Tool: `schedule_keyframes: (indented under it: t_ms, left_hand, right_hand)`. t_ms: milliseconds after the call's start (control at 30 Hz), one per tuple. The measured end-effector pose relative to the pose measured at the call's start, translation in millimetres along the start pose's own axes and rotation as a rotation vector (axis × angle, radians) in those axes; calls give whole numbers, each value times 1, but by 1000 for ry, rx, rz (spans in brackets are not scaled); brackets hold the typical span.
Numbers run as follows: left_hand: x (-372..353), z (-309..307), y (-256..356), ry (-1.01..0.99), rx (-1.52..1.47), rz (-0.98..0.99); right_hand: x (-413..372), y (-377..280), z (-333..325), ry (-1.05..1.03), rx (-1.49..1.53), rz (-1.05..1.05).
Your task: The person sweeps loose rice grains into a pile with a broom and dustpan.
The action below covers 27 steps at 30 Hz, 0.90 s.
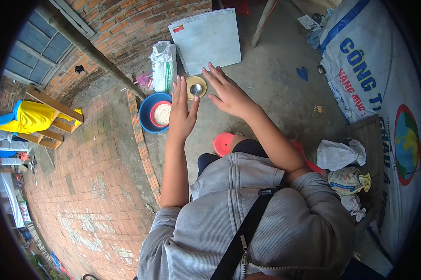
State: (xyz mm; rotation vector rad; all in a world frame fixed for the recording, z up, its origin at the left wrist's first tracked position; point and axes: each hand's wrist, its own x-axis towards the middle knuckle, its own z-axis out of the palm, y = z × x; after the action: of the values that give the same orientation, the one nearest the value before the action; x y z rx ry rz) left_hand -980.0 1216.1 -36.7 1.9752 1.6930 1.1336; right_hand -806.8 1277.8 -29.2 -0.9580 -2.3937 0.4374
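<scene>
Both of my hands are raised in front of me with nothing in them. My left hand (182,109) has its fingers stretched upward and the thumb apart, and in view it overlaps the edge of a blue basin (145,114). Inside that basin sits a red bowl (154,108) with pale, rice-like grains (163,114). My right hand (230,93) is stretched flat, tilted to the left, fingers pointing away from me. Between the hands in view, a small metal bowl (196,89) rests on a round yellowish plate or lid (202,83) on the ground.
A white sack (163,67) and a leaning white board (208,42) stand by the brick wall (131,28). A red plastic stool (223,143) is near my legs. White bags (341,155) and a large printed tarp (359,60) lie right. A wooden pole (89,49) slants at left.
</scene>
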Motion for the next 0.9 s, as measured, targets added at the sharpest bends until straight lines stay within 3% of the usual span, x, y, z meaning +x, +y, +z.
schedule_keyframes:
  t_ms: [233, 567, 900]
  left_hand:
    - [10, 25, 4, 28, 59, -73]
    - [85, 109, 64, 25, 154, -85]
    - [155, 190, 108, -78, 155, 21]
  right_hand:
    - [-3, 37, -5, -17, 112, 0]
    - [3, 143, -58, -13, 197, -76]
    - [-7, 234, -121, 4, 197, 113]
